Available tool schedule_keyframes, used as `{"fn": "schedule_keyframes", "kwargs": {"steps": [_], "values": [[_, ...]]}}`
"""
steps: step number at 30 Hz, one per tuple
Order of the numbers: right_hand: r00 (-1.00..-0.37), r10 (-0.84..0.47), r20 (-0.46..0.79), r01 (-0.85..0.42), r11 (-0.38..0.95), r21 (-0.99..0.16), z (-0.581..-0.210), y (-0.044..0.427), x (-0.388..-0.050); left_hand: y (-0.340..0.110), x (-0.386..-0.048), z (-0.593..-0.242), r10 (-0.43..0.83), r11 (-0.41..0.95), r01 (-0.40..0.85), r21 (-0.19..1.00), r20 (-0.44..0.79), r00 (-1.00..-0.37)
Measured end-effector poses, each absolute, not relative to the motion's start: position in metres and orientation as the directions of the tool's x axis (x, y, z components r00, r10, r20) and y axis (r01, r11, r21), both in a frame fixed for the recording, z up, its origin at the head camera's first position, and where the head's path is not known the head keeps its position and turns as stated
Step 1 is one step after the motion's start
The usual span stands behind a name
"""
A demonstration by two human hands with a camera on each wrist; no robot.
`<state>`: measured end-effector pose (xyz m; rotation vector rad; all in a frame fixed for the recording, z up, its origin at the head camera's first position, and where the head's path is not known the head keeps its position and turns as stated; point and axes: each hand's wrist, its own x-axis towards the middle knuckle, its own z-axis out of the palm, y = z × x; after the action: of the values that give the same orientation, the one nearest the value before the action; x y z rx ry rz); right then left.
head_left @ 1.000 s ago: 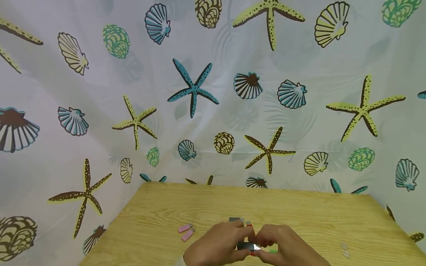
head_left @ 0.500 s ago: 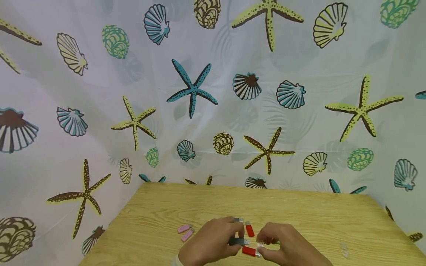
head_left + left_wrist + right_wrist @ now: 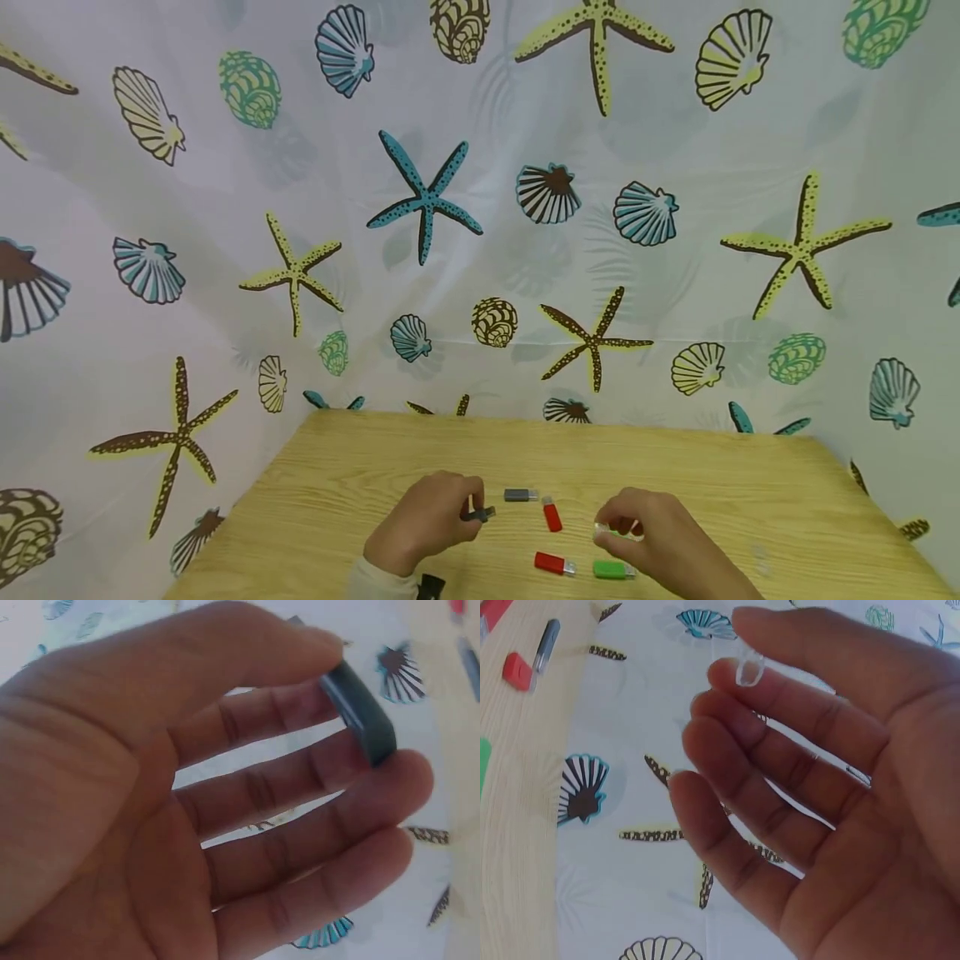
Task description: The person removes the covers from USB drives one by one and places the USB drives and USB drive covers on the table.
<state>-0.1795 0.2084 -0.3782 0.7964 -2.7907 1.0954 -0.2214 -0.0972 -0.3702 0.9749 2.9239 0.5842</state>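
Evidently, a drive and a clear cap are being kept apart, one in each hand; that is a judgement, as is this: the next move calls for a steady hold on both and room to put them down. On a clock face centred between the hands, the left hand [image 3: 429,518] is at 9 o'clock, thumb and fingertips pinching a dark drive [image 3: 364,712], its bare metal plug pointing towards 2 o'clock. The right hand [image 3: 651,527], at 3 o'clock, nips the clear cap [image 3: 750,671] between thumb and forefinger, other fingers loosely bent. On the wooden table [image 3: 420,446] lie a grey drive [image 3: 517,495] at 11 o'clock, an upper red drive [image 3: 552,517] at 12, a lower red drive [image 3: 551,563] at 6 and a green drive [image 3: 611,570] at 4. More green shows behind the right fingers, too hidden to name.
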Motion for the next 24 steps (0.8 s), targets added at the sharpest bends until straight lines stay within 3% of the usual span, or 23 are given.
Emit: {"fn": "schedule_keyframes", "kwargs": {"steps": [11, 19, 24], "values": [[-0.936, -0.268, 0.227, -0.351, 0.733, -0.583, -0.381, 0.245, -0.178, -0.116, -0.235, -0.395, 0.539, 0.769, 0.52, 0.371, 0.059, -0.84], [-0.986, -0.066, 0.156, -0.146, 0.795, -0.589, -0.388, 0.287, -0.178, -0.124, -0.243, -0.407, 0.519, 0.767, 0.475, 0.431, 0.018, -0.855], [-0.995, 0.022, 0.095, -0.039, 0.805, -0.593, -0.393, 0.318, -0.176, -0.126, -0.247, -0.415, 0.483, 0.798, 0.454, 0.396, 0.028, -0.875]]}}
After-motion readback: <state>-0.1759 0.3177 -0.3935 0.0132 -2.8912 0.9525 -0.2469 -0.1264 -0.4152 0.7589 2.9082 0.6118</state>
